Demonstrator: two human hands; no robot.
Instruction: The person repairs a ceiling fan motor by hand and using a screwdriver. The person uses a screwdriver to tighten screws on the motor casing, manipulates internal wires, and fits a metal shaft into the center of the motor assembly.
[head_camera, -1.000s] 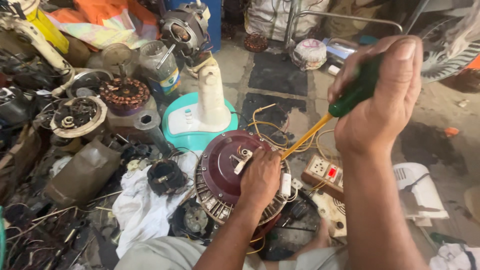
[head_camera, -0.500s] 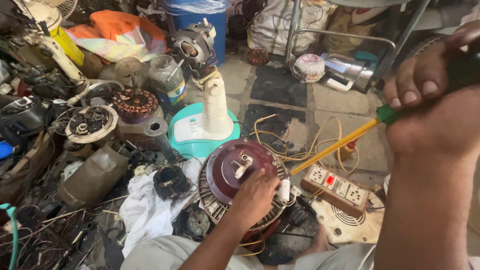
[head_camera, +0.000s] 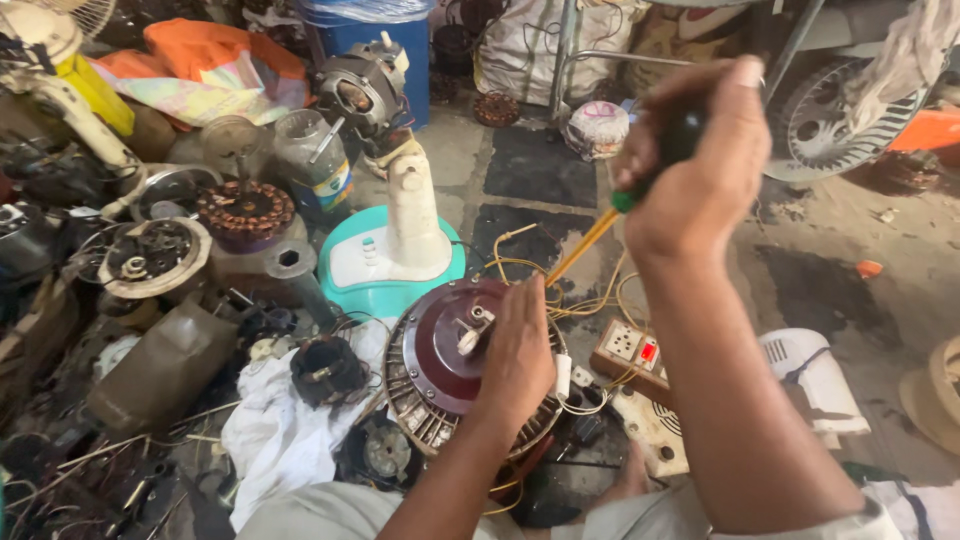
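Note:
A round maroon fan motor (head_camera: 440, 350) with a ribbed metal rim rests on my lap, tilted toward me. My left hand (head_camera: 517, 352) lies flat on its right side, pressing it down. My right hand (head_camera: 700, 165) is raised above it, closed around the dark green handle of a screwdriver (head_camera: 590, 238). The yellow shaft slants down left, its tip reaching the motor's upper right edge among yellow wires (head_camera: 585, 300).
A teal and cream fan base (head_camera: 395, 255) stands just behind the motor. A power strip (head_camera: 630, 348) lies to the right. Copper-wound stators (head_camera: 243, 208), motor parts and a white cloth (head_camera: 280, 430) crowd the left. A white fan housing (head_camera: 815, 375) sits right.
My right hand with the screwdriver has swung out right and back in above the motor. The left hand has stayed on the motor. The view has shifted slightly.

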